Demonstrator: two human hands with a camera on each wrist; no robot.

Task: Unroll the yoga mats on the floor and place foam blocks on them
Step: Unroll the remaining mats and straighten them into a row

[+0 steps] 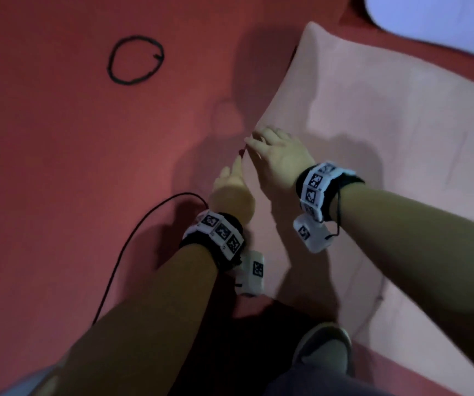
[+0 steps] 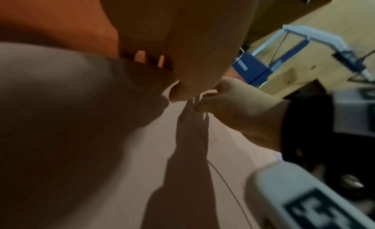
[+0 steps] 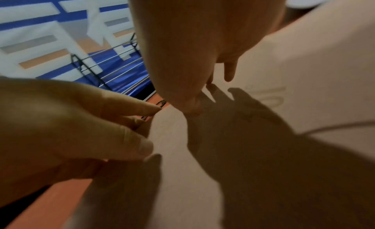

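A pale pink yoga mat (image 1: 387,124) lies unrolled on the red floor (image 1: 58,167), reaching from the middle to the right. Both hands are at its left edge. My left hand (image 1: 231,184) is on the floor side of the edge. In the left wrist view its thumb (image 2: 176,94) lies on the mat (image 2: 101,152) and its fingers reach past the edge. My right hand (image 1: 270,150) rests on top of the mat with fingers nearly straight, the tips at the edge. In the right wrist view its thumb (image 3: 190,107) presses the mat (image 3: 304,72). No foam block is in view.
A black loop (image 1: 135,59) lies on the floor at the upper left. A black cable (image 1: 121,252) curves from my left wrist toward the bottom. My shoe (image 1: 321,347) stands at the mat's near edge. A metal rack (image 3: 113,69) stands beyond the hands.
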